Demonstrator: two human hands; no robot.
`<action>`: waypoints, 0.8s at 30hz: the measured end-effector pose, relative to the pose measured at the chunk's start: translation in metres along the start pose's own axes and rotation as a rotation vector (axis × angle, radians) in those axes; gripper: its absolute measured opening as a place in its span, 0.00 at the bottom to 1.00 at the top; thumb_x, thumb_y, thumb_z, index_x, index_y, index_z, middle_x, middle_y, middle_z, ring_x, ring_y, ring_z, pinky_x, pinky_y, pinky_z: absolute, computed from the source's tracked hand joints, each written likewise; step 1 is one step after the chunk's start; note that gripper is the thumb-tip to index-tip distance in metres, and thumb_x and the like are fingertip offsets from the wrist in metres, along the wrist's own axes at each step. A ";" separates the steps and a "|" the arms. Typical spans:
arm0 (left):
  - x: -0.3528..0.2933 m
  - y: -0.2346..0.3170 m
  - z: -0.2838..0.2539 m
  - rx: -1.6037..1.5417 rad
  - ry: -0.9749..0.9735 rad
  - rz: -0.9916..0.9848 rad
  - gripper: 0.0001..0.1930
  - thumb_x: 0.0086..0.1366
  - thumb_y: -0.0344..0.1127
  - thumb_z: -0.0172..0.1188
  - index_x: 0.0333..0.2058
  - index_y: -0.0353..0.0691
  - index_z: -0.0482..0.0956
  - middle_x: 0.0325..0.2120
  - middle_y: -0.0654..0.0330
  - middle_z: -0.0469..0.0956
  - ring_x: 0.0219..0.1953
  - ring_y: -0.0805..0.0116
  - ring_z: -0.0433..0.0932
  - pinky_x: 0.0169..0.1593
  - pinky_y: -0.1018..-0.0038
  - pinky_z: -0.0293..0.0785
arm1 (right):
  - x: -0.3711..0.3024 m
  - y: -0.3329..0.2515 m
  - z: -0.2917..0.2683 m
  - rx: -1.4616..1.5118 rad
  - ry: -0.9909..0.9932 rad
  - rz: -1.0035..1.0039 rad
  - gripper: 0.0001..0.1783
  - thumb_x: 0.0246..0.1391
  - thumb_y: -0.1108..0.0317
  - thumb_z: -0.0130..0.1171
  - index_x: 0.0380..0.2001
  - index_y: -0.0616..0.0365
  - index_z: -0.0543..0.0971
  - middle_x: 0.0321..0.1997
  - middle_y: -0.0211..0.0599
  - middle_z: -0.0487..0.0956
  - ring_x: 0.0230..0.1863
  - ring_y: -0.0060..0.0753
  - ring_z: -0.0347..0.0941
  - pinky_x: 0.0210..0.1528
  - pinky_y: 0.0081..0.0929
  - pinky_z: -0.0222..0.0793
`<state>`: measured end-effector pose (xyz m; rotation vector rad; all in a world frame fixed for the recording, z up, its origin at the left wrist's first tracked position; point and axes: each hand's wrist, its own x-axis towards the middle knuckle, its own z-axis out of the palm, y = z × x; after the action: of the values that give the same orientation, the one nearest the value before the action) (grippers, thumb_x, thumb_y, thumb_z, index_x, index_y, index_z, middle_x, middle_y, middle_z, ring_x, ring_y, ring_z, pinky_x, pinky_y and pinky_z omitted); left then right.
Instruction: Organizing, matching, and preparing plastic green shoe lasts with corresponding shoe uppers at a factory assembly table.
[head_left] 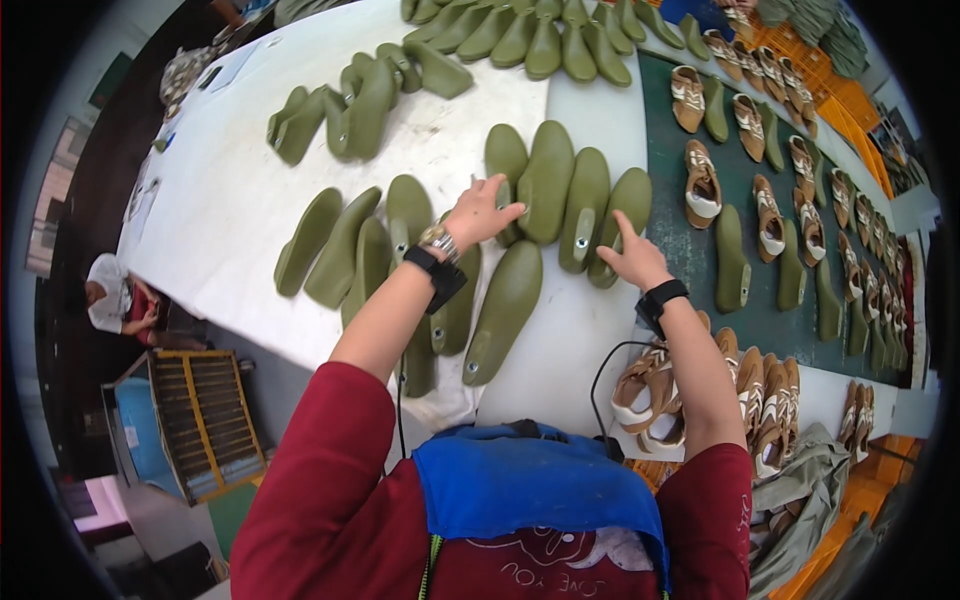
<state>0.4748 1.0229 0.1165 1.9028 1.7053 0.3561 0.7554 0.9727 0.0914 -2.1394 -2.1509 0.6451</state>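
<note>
Olive-green plastic shoe lasts lie in rows on a white table (230, 200). My left hand (480, 212) reaches over them with fingers spread, its fingertips touching a green last (546, 180) in the middle row. My right hand (632, 258) rests with one finger raised against another green last (622, 225) at the row's right end. Neither hand holds anything. Both wrists wear black bands, and the left one also has a watch. A further last (505, 310) lies just below my hands.
A dark green conveyor belt (670, 120) on the right carries brown-and-white shoe uppers (702, 185) paired with green lasts. More uppers (765, 395) pile at the lower right. Another person (115, 300) sits at the left beside a slatted blue cart (195, 420). Orange crates (850, 110) stand far right.
</note>
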 end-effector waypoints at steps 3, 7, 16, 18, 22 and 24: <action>-0.085 -0.026 -0.021 0.013 0.001 0.215 0.31 0.55 0.47 0.59 0.52 0.34 0.65 0.54 0.44 0.63 0.54 0.47 0.65 0.56 0.61 0.63 | -0.024 -0.022 -0.017 -0.091 0.027 0.006 0.41 0.49 0.48 0.55 0.63 0.47 0.53 0.33 0.49 0.79 0.34 0.50 0.77 0.37 0.40 0.72; -0.173 -0.070 -0.014 0.295 0.200 0.259 0.30 0.52 0.42 0.62 0.52 0.34 0.66 0.54 0.43 0.62 0.54 0.48 0.64 0.55 0.61 0.64 | -0.054 -0.052 0.001 -0.044 0.044 -0.325 0.30 0.49 0.52 0.56 0.56 0.46 0.65 0.31 0.49 0.79 0.34 0.50 0.76 0.37 0.43 0.71; -0.172 -0.052 0.028 0.242 0.024 -0.163 0.37 0.52 0.40 0.58 0.57 0.35 0.52 0.25 0.42 0.77 0.30 0.43 0.77 0.35 0.55 0.74 | -0.108 -0.156 0.058 0.344 -0.573 -0.388 0.31 0.51 0.48 0.55 0.52 0.54 0.63 0.23 0.49 0.77 0.18 0.39 0.74 0.23 0.33 0.70; -0.188 -0.049 0.041 0.237 0.022 -0.146 0.36 0.51 0.40 0.58 0.56 0.34 0.53 0.24 0.41 0.77 0.29 0.43 0.77 0.34 0.55 0.74 | -0.113 -0.148 0.066 0.348 -0.476 -0.405 0.23 0.52 0.51 0.55 0.42 0.56 0.66 0.18 0.43 0.76 0.13 0.36 0.72 0.20 0.32 0.68; -0.229 -0.028 0.044 0.168 -0.130 -0.046 0.39 0.51 0.37 0.55 0.58 0.24 0.49 0.22 0.41 0.76 0.28 0.45 0.77 0.35 0.57 0.74 | -0.139 -0.121 0.062 0.309 -0.518 -0.393 0.18 0.50 0.55 0.55 0.40 0.53 0.67 0.18 0.44 0.75 0.17 0.41 0.73 0.25 0.35 0.70; -0.234 -0.021 0.051 -0.021 -0.130 -0.069 0.39 0.51 0.37 0.56 0.56 0.22 0.48 0.21 0.41 0.76 0.26 0.42 0.76 0.32 0.56 0.74 | -0.150 -0.104 0.071 0.250 -0.416 -0.504 0.16 0.47 0.56 0.58 0.37 0.51 0.71 0.23 0.45 0.76 0.27 0.48 0.75 0.33 0.38 0.69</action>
<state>0.4480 0.7847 0.1016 1.8066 1.6700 0.2184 0.6417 0.8131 0.0981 -1.3450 -2.4932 1.2948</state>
